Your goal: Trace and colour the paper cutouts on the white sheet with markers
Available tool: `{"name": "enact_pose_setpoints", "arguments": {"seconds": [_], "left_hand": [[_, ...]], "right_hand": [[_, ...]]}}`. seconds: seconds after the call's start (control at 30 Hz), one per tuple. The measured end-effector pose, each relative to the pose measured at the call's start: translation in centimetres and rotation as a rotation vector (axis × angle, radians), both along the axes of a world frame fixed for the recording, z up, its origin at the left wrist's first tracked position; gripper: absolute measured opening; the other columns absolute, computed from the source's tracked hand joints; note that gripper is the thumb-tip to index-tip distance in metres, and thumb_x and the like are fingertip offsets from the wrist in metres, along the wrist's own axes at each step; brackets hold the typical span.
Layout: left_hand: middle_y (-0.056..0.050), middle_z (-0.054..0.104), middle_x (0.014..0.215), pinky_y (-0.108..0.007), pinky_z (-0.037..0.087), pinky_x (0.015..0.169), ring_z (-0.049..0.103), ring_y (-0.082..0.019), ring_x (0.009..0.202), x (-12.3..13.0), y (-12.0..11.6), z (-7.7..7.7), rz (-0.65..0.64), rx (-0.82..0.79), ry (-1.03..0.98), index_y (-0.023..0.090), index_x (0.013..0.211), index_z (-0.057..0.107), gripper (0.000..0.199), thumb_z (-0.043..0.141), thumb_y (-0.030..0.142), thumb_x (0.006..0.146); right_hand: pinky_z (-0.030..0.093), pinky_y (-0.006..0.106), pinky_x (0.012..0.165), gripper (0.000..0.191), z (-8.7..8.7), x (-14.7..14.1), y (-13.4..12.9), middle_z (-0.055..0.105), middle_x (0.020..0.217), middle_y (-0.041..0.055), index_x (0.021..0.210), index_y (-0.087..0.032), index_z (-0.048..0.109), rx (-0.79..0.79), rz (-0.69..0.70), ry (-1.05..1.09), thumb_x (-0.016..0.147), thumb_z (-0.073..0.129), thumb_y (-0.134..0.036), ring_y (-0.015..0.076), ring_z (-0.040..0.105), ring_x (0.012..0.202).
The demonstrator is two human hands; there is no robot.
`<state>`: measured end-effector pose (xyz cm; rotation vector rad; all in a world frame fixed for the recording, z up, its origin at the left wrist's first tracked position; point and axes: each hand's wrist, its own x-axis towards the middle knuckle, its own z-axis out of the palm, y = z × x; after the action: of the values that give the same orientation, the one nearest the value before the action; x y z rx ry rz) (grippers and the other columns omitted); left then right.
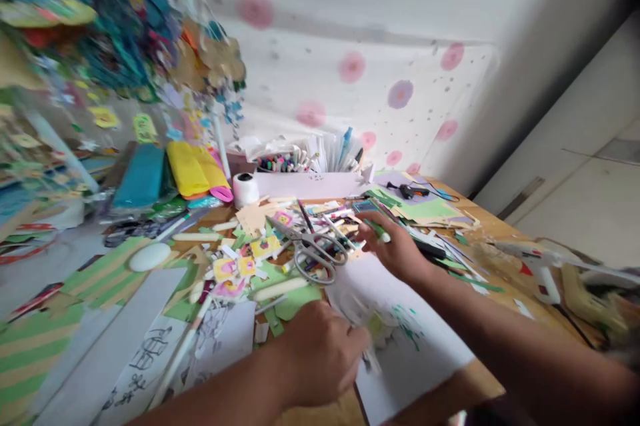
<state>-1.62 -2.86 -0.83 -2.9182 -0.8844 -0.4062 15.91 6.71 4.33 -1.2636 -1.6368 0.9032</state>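
Note:
My right hand point(393, 246) is closed round a green marker point(375, 229) with a whitish end, above the far edge of a white sheet of paper point(400, 373). Green marks show on that sheet. Low over the sheet's left side is my left hand point(325, 349), fingers pinched together. A pale, yellowish-green piece point(380, 327) by its fingertips is smeared by motion, and I cannot tell exactly what it is. Large grey-handled scissors point(313, 249) lie on scraps just beyond my left hand. Small painted yellow and pink paper cut-outs point(235, 269) lie left of the scissors.
A white box point(310, 185) of markers stands at the back beside a spool of white thread point(245, 191). Glue guns, one black point(407, 191) and one white point(545, 273), lie to the right. Striped green paper point(107, 273) and strips cover the left; colourful hanging crafts point(115, 46) dangle above.

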Motion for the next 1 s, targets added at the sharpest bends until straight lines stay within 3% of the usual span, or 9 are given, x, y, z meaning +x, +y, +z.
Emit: {"name": "enact_pose_setpoints", "arguments": {"seconds": [0.03, 0.1, 0.2, 0.3, 0.4, 0.47, 0.63, 0.8, 1.0], "left_hand": [[0.0, 0.061, 0.062, -0.034, 0.044, 0.051, 0.057, -0.02, 0.052, -0.1, 0.1, 0.1, 0.009, -0.021, -0.013, 0.02, 0.084, 0.056, 0.009, 0.048, 0.023, 0.082], [-0.002, 0.062, 0.063, -0.035, 0.044, 0.053, 0.058, -0.021, 0.055, -0.2, 0.4, 0.0, 0.026, -0.056, -0.046, 0.019, 0.088, 0.059, 0.015, 0.044, 0.019, 0.084], [-0.003, 0.064, 0.068, -0.034, 0.044, 0.055, 0.06, -0.021, 0.06, -0.3, 0.8, -0.4, 0.024, -0.093, -0.096, 0.018, 0.104, 0.06, 0.026, 0.041, 0.017, 0.086], [-0.001, 0.063, 0.066, -0.03, 0.045, 0.057, 0.059, -0.018, 0.06, -0.2, 0.9, -0.5, 0.004, -0.117, -0.128, 0.02, 0.105, 0.061, 0.028, 0.041, 0.016, 0.085], [0.0, 0.061, 0.065, -0.029, 0.045, 0.057, 0.058, -0.017, 0.059, 0.0, 0.8, -0.5, -0.011, -0.107, -0.161, 0.022, 0.102, 0.061, 0.027, 0.042, 0.017, 0.084], [0.001, 0.06, 0.064, -0.029, 0.044, 0.054, 0.056, -0.016, 0.056, 0.1, 0.8, -0.5, -0.02, -0.084, -0.162, 0.022, 0.101, 0.06, 0.025, 0.042, 0.017, 0.084], [0.002, 0.06, 0.064, -0.028, 0.041, 0.049, 0.054, -0.016, 0.051, -0.1, 0.9, -0.7, -0.036, -0.043, -0.137, 0.021, 0.097, 0.059, 0.024, 0.039, 0.019, 0.085], [0.003, 0.058, 0.059, -0.027, 0.041, 0.047, 0.054, -0.016, 0.049, 0.1, 0.9, -0.6, -0.019, -0.06, -0.121, 0.021, 0.094, 0.06, 0.026, 0.036, 0.017, 0.085], [0.004, 0.059, 0.06, -0.027, 0.041, 0.048, 0.053, -0.015, 0.047, 0.4, 1.0, -0.4, -0.021, -0.105, -0.137, 0.022, 0.097, 0.061, 0.028, 0.034, 0.018, 0.089]], "right_hand": [[0.047, 0.028, 0.057, 0.036, 0.5, 1.3, -0.7, 0.066, 0.071, 0.0019, 0.108, -0.023, 0.066, 0.01, 0.099, -0.017, 0.08, 0.062, -0.047, 0.0169, 0.059, 0.06], [0.048, 0.028, 0.056, 0.038, 0.6, 3.7, -2.4, 0.064, 0.071, 0.0035, 0.1, -0.018, 0.069, 0.027, 0.193, 0.008, 0.084, 0.056, -0.051, 0.017, 0.059, 0.064], [0.046, 0.026, 0.054, 0.032, -0.9, 6.6, -5.0, 0.062, 0.066, 0.0023, 0.083, -0.017, 0.071, -0.057, 0.147, 0.062, 0.086, 0.057, -0.045, 0.0135, 0.055, 0.058], [0.042, 0.024, 0.05, 0.018, -3.1, 7.9, -6.9, 0.061, 0.066, 0.0005, 0.082, -0.019, 0.066, -0.208, 0.121, 0.2, 0.083, 0.063, -0.037, 0.0126, 0.055, 0.055], [0.041, 0.024, 0.05, 0.013, -4.1, 8.0, -7.5, 0.058, 0.067, -0.0011, 0.077, -0.021, 0.058, -0.191, 0.162, 0.16, 0.077, 0.068, -0.029, 0.0131, 0.054, 0.057], [0.041, 0.025, 0.052, 0.015, -4.1, 7.6, -7.6, 0.057, 0.067, -0.0007, 0.072, -0.021, 0.054, -0.112, 0.193, 0.069, 0.075, 0.068, -0.026, 0.0134, 0.052, 0.058], [0.039, 0.023, 0.049, 0.015, -4.1, 6.8, -7.8, 0.057, 0.063, -0.0009, 0.071, -0.021, 0.053, -0.109, 0.329, -0.083, 0.078, 0.065, -0.026, 0.0116, 0.048, 0.054], [0.042, 0.025, 0.051, 0.015, -4.4, 6.8, -8.3, 0.06, 0.068, 0.0013, 0.072, -0.021, 0.051, -0.071, 0.301, -0.091, 0.081, 0.063, -0.023, 0.013, 0.052, 0.058], [0.042, 0.024, 0.049, 0.019, -3.9, 6.3, -8.6, 0.06, 0.066, 0.0012, 0.07, -0.022, 0.048, -0.04, 0.365, -0.128, 0.083, 0.061, -0.025, 0.0126, 0.053, 0.056]]}}
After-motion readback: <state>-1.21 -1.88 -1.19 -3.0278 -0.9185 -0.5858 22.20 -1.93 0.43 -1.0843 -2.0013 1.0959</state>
